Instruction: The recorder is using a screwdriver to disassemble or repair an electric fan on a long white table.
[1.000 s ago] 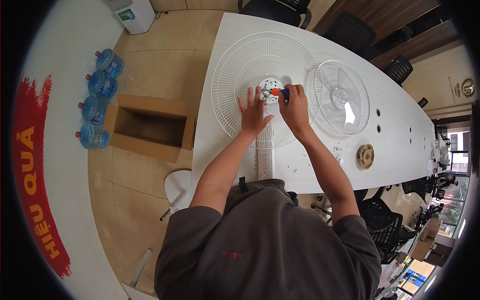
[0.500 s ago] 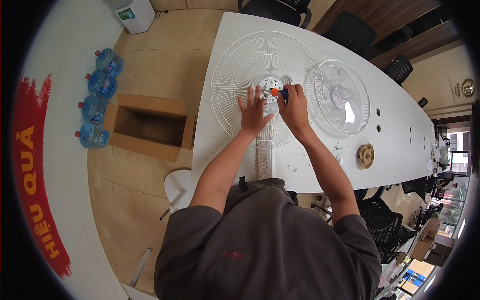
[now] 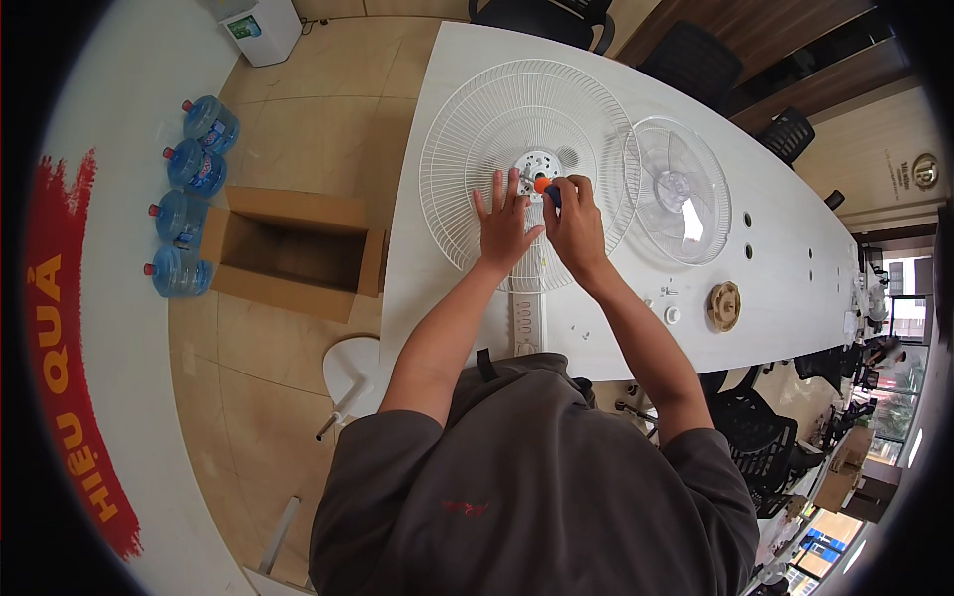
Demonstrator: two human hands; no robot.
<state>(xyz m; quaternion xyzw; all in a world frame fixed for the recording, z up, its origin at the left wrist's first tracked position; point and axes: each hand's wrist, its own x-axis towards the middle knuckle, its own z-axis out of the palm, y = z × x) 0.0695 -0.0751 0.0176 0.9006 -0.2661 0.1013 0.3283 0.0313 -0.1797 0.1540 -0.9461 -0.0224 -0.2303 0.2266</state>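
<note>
The right hand's (image 3: 577, 226) fingers grip a screwdriver (image 3: 543, 185), its handle now swung toward the near edge of the surface (image 3: 427, 323), suggesting active turning. The left hand (image 3: 505, 230) spreads open fingers over the fan cover (image 3: 525, 121), by the surface's left edge.

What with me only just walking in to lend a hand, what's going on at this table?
A person is working on a fan. The right hand grips a screwdriver at the hub of a white wire grille, while the left hand lies spread on the grille beside it. The clear fan blades and a tan round part lie apart, to the right on the white table.
</note>
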